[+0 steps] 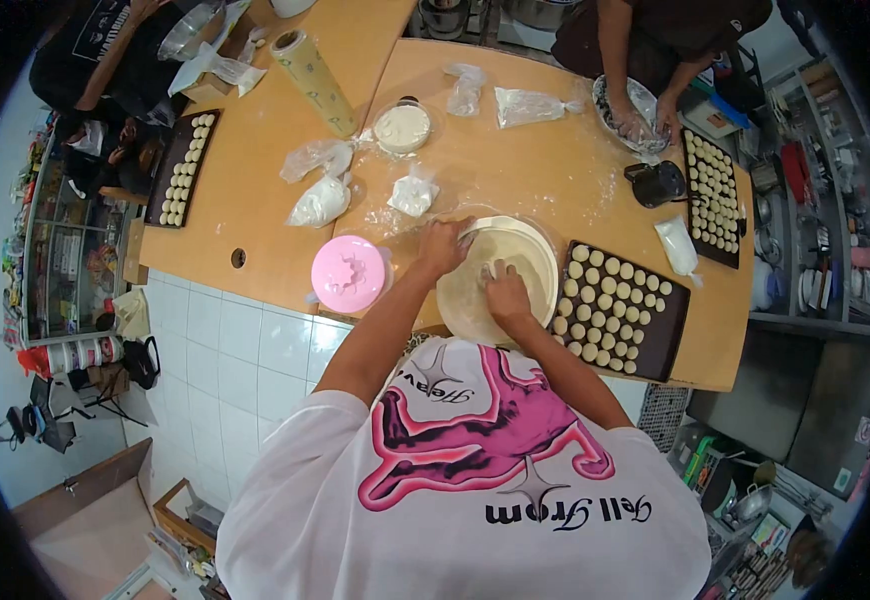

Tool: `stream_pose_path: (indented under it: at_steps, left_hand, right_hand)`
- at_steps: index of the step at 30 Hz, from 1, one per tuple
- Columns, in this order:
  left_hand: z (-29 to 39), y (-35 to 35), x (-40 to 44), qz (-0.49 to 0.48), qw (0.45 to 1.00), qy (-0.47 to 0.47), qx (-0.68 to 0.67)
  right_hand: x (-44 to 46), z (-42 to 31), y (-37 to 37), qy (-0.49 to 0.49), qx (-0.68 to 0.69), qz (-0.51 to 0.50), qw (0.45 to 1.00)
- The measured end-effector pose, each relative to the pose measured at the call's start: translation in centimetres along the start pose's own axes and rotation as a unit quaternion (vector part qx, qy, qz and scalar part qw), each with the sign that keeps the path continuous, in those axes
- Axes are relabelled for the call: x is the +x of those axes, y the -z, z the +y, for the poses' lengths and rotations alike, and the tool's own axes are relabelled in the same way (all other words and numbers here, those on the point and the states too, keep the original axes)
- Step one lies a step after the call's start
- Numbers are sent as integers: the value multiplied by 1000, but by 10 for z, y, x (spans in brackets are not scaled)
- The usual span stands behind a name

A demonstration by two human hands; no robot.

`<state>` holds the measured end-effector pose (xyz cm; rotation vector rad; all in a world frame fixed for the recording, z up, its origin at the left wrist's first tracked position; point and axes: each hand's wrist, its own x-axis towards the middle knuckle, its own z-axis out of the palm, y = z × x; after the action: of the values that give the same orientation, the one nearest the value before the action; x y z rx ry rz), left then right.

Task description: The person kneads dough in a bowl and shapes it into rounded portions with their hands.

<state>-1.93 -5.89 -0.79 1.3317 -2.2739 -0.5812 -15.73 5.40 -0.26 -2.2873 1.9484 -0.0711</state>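
A wide pale bowl (547, 262) sits at the table's near edge, tilted toward me, with off-white powder or dough inside. My left hand (444, 247) is closed on its upper left rim. Inside the bowl, my right hand (507, 292) has its fingers bent against the contents; whatever they may hold is too small to make out. Just right of the bowl lies a dark tray (667, 335) with rows of small round dough pieces (606, 302). A pink lidded container (348, 274) stands to the left.
Beyond the bowl are a tub of white powder (402, 128), powder bags (319, 201), a roll of plastic film (313, 84) and a black cup (655, 184). A co-worker's hands (645, 125) work in another bowl. More dough trays (712, 195) lie at both sides.
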Motion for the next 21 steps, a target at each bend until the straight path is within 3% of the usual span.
stream_pose_path:
  at_steps: [4,6,11,13,16,21]
  left_hand:
    - [-5,-6,1,-18,1000,-2,-10]
    - [-8,-7,2,0,1000,-25,-15]
    - [1,3,2,-36,999,23,5]
    - [-2,-3,-1,-26,1000,12,1]
    - [-3,-3,0,-4,1000,-3,-10]
    - [-8,-8,0,34,999,-29,-9]
  right_hand:
    - [9,2,1,44,-51,-75,995]
    - [10,-3,10,60,-66,-72,993]
    - [1,-6,-10,60,-6,-45,997]
    - [3,-3,-2,53,18,-80,995]
    - [19,18,7,23,94,-257,961]
    - [-2,6,16,23,79,-66,994]
